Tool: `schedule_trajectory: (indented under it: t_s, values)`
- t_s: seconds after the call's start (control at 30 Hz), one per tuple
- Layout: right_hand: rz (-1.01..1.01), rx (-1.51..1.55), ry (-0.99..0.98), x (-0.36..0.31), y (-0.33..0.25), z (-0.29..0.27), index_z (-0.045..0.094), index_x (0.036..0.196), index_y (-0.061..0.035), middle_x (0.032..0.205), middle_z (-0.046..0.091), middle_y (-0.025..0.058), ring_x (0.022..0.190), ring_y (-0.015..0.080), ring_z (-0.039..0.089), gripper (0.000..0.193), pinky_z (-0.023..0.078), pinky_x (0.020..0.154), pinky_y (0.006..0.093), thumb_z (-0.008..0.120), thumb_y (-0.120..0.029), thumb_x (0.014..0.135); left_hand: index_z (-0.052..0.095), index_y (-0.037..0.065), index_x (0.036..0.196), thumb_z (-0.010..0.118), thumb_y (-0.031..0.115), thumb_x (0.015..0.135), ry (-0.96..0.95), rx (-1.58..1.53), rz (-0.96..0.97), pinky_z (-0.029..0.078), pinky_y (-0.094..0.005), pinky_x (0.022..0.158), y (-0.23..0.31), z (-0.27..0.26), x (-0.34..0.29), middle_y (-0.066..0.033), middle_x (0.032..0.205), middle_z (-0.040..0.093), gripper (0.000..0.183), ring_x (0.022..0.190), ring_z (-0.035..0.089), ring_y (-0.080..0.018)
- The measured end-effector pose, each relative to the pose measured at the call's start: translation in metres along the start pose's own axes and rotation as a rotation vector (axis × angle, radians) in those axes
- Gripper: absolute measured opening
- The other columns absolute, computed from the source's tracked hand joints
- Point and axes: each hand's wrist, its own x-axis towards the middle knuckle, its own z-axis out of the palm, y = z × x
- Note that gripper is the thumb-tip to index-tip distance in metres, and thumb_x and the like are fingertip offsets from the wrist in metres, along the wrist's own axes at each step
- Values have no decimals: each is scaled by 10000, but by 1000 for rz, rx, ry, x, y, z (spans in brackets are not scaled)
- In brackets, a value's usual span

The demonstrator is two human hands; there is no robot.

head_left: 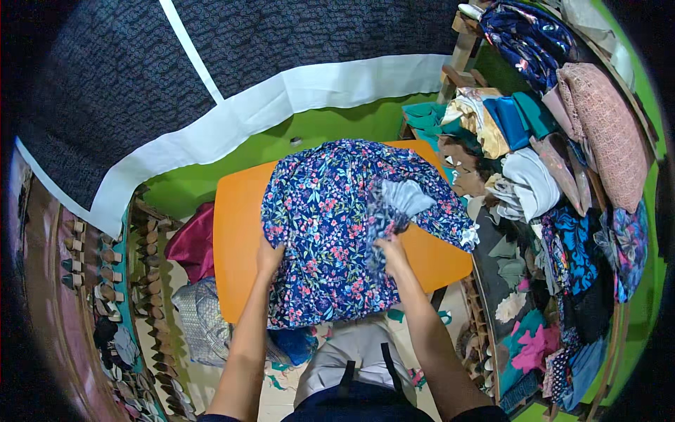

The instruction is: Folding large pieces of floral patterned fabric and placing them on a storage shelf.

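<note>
A navy garment [320,232] with pink, white and light blue flowers lies spread over an orange table [238,239]. Its long sleeve reaches to the right and ends in a pale trim [470,236]. My left hand [271,256] grips the garment's left edge, thumb on top and the other fingers hidden. On the other side, my right hand [391,251] pinches the right edge, where the cloth is folded over and blurred. A pale grey-blue piece of fabric [409,198] shows just above that hand. The hem hangs past the table's near edge.
Folded cloths and scraps crowd a rack [506,281] at the right, with a pink patterned cushion-like bundle [606,130] above. Maroon cloth [193,243] and a grey woven bundle [200,316] lie left of the table. A dark patterned curtain [309,35] hangs behind.
</note>
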Motion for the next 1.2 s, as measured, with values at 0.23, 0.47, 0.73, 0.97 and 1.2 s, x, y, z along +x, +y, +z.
schedule_trajectory:
  t_s: [0.23, 0.47, 0.73, 0.97, 1.2]
  values:
    - [420, 82, -587, -47, 36, -79, 524, 1037, -30, 928, 581, 53, 827, 150, 550, 246, 440, 735, 284, 545, -119, 809, 544, 48, 1053, 525, 228, 774, -1020, -631, -148, 374, -275, 880, 0, -43, -57, -115, 1129, 500, 332, 1005, 498, -180]
    - [221, 586, -135, -52, 42, -42, 516, 1042, -82, 1012, 581, 81, 916, 236, 566, 264, 445, 829, 428, 564, -191, 807, 172, 12, 1273, 630, 313, 768, -680, -563, -303, 440, -312, 808, 67, -7, -62, -135, 1163, 437, 745, 972, 515, -179]
    - [282, 400, 54, -50, 48, -75, 548, 949, -40, 888, 598, 79, 801, 199, 583, 203, 461, 788, 383, 543, -172, 795, 343, 0, 1264, 510, 192, 843, -885, -561, -354, 389, -319, 888, 69, -10, -70, -122, 1187, 492, 492, 1052, 487, -182]
    - [164, 850, -204, -85, 43, -42, 481, 1155, -75, 1151, 520, 109, 1052, 279, 487, 394, 354, 926, 456, 455, -263, 809, 373, -11, 1236, 499, 219, 852, -707, -1279, -483, 405, -411, 911, 39, -10, -82, -122, 1152, 520, 465, 1031, 522, -247]
    - [533, 808, -374, -96, 27, -21, 487, 1162, -38, 1150, 524, 147, 1064, 322, 489, 466, 365, 916, 485, 533, -346, 814, 376, 19, 1248, 558, 277, 814, -882, -1570, -735, 397, -462, 911, 33, -27, -105, -156, 1170, 510, 537, 1055, 512, -287]
